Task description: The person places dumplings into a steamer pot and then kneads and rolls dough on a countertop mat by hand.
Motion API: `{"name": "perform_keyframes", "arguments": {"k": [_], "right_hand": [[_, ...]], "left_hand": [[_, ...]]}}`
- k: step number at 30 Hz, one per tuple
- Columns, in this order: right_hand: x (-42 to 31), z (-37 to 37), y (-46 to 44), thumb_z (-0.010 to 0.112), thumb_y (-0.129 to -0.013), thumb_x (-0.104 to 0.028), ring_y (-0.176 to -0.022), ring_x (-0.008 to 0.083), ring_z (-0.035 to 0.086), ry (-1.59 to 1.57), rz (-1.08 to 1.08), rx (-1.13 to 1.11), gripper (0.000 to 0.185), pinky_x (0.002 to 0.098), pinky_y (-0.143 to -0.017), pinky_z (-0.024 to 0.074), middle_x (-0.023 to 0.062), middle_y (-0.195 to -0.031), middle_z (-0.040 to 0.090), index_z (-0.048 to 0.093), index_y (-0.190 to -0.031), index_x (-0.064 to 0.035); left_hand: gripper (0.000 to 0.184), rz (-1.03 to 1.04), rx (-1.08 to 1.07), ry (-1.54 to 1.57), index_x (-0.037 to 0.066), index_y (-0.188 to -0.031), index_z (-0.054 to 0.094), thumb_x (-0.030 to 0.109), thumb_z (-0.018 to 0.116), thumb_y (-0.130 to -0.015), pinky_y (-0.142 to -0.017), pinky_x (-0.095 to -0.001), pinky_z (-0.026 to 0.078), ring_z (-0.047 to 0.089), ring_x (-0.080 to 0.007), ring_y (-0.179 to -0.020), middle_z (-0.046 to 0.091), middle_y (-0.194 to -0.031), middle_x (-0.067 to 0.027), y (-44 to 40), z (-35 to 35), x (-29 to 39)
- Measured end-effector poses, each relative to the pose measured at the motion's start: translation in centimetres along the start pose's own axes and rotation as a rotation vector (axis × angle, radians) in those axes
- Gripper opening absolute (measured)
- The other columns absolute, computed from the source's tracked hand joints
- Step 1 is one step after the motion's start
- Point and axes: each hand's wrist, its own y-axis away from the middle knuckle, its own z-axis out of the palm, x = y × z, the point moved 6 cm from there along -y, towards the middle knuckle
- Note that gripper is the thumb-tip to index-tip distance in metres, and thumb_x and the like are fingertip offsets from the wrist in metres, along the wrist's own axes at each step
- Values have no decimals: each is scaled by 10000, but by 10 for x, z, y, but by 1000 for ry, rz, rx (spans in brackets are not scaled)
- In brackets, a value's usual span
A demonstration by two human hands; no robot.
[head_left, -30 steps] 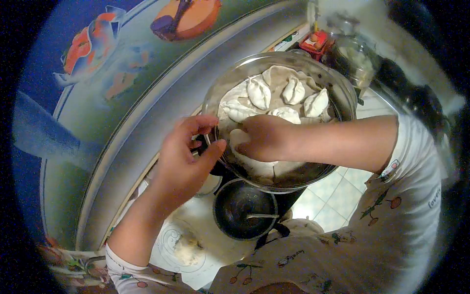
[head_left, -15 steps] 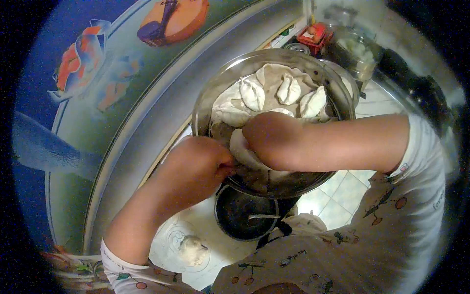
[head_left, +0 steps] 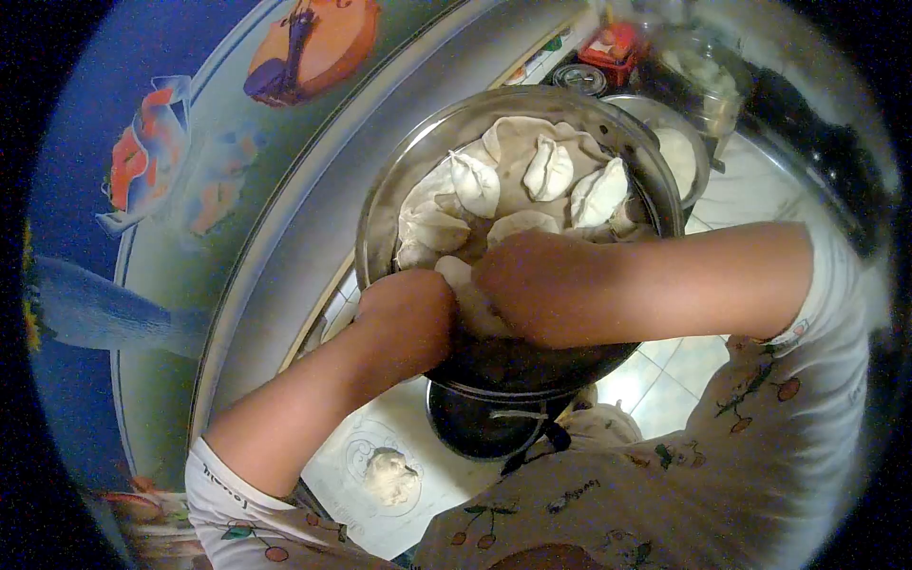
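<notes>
Left hand (head_left: 408, 309): over the metal pot (head_left: 385, 190), beside the right hand (head_left: 527, 285).
Pale dough (head_left: 460, 283): between both hands, grip unclear.
Dumplings (head_left: 549, 169): beyond the right hand, inside the pot.

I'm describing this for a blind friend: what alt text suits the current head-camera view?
A person's left hand and right hand are close together over a metal pan of white pleated dumplings on a beige liner. Lower in view are a dark pan and a pale lump on a mat.
</notes>
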Motion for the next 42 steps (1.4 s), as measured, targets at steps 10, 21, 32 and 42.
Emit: {"name": "perform_keyframes", "arguments": {"k": [10,21,32,42], "right_hand": [[-7,1,1,589,-667,-81,-678,385,649,-78,-144,121,139,456,-604,518,234,-737,646,643,-709,40],[-4,7,-3,585,-646,-66,-722,385,637,-167,-21,168,96,451,-653,504,199,-728,648,652,-675,-2],[24,-62,46,638,-837,-151,-739,186,620,-320,173,614,227,313,-668,496,144,-821,658,646,-1000,7],[-11,-8,-13,674,-793,-375,-926,397,614,-42,338,92,527,441,-833,481,242,-937,646,581,-1130,19]], "left_hand": [[127,58,-117,-94,41,-772,699,117,601,-745,-692,-418,536,666,-331,-800,675,-809,-162,23,-25,11],[133,120,187,83,99,-842,707,120,615,-749,-721,-425,519,650,-344,-826,668,-878,-165,23,-38,-21],[98,121,647,427,18,-797,630,71,687,-738,-697,-331,487,607,-221,-769,640,-819,-97,89,-47,-58],[121,-67,1002,1094,5,-817,625,-40,684,-721,-713,-286,462,590,-174,-745,640,-800,-69,166,118,-103]]}}
